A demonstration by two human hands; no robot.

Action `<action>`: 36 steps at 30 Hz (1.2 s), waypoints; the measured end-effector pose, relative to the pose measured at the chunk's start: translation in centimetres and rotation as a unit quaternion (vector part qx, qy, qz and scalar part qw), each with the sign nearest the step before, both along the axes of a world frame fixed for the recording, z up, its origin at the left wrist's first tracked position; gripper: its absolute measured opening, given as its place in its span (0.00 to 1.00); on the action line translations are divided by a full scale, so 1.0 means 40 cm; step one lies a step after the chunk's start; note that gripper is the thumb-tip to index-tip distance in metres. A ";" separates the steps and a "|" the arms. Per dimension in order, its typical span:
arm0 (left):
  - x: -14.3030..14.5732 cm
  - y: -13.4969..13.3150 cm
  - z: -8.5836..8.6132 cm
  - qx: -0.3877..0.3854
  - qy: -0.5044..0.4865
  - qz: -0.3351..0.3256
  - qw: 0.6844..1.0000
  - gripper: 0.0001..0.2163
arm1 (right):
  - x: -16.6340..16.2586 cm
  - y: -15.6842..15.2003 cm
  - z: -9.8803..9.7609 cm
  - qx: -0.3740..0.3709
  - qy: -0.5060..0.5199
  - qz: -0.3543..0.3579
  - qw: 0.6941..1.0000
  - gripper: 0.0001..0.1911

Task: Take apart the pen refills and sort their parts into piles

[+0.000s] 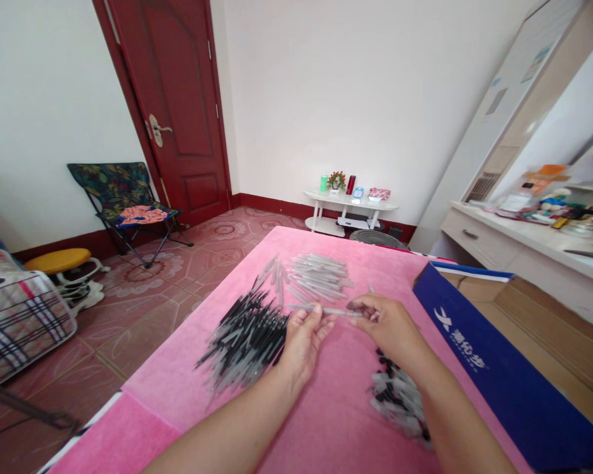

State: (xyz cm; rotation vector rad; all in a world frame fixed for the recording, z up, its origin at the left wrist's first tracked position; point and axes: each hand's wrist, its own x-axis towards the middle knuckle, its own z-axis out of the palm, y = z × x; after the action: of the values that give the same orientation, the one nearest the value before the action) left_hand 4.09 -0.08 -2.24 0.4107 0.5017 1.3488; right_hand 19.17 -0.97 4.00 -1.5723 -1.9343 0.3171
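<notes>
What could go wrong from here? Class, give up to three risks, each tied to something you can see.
1. The slim pale tube is held by fingertips of the left hand and right hand, so it might slip from their grip.
2. The left hand is close to the loose pile of dark sticks; a sideways brush could scatter them.
3. The right forearm might knock the nearby heap of small pieces.

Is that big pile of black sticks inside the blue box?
No, the pile of black sticks lies on the pink cloth, left of the blue box.
</notes>
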 end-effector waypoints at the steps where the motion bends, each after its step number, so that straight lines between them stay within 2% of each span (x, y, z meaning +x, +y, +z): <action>1: 0.000 0.000 -0.001 0.000 0.001 0.001 1.000 0.10 | 0.001 0.000 0.001 -0.002 0.000 -0.003 1.000 0.11; 6: -0.004 -0.002 0.002 -0.006 0.003 -0.006 1.000 0.10 | 0.035 0.006 -0.010 -0.024 -0.025 -0.011 0.999 0.08; 10: -0.006 -0.005 0.005 -0.013 0.009 -0.028 0.999 0.10 | 0.056 0.018 -0.049 -0.070 -0.043 -0.034 0.996 0.06; 15: -0.006 -0.005 -0.004 -0.009 0.014 -0.048 0.999 0.10 | 0.038 0.025 -0.085 -0.103 -0.033 0.030 0.994 0.09; 16: -0.006 -0.005 -0.006 -0.008 0.015 -0.049 0.999 0.10 | 0.039 0.023 -0.083 -0.105 -0.049 0.019 0.993 0.09; 18: -0.005 -0.005 -0.008 -0.004 0.015 -0.052 0.999 0.10 | 0.052 0.018 -0.070 -0.120 -0.119 -0.054 0.984 0.07; 20: -0.005 -0.005 -0.007 -0.002 0.014 -0.053 0.998 0.10 | 0.070 0.012 -0.054 -0.157 -0.203 -0.145 0.956 0.05; 22: -0.006 -0.005 -0.005 -0.001 0.013 -0.055 0.998 0.09 | 0.084 0.006 -0.042 -0.197 -0.258 -0.198 0.925 0.05; 25: -0.007 -0.004 -0.004 -0.002 0.011 -0.056 0.998 0.09 | 0.084 0.003 -0.038 -0.228 -0.291 -0.219 0.903 0.07; 28: -0.008 -0.002 -0.007 -0.002 0.009 -0.053 0.999 0.09 | 0.075 0.006 -0.045 -0.228 -0.297 -0.218 0.901 0.06; 30: -0.008 -0.001 -0.010 0.000 0.009 -0.052 0.999 0.08 | 0.073 0.012 -0.053 -0.204 -0.269 -0.210 0.917 0.06; 32: -0.007 0.000 -0.012 -0.002 0.008 -0.051 0.999 0.08 | 0.071 0.020 -0.058 -0.159 -0.193 -0.184 0.950 0.06; 34: -0.006 0.001 -0.012 -0.007 0.007 -0.049 0.999 0.08 | 0.062 0.026 -0.060 -0.120 -0.058 -0.131 0.982 0.05; 36: -0.006 0.001 -0.010 -0.011 0.004 -0.044 0.999 0.08 | 0.044 0.027 -0.056 -0.110 0.111 -0.071 0.985 0.08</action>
State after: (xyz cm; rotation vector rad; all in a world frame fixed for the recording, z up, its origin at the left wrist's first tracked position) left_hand 3.87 -0.06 -2.62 0.4157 0.4999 1.2556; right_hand 20.93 0.11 1.77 -1.7238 -1.6530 0.6350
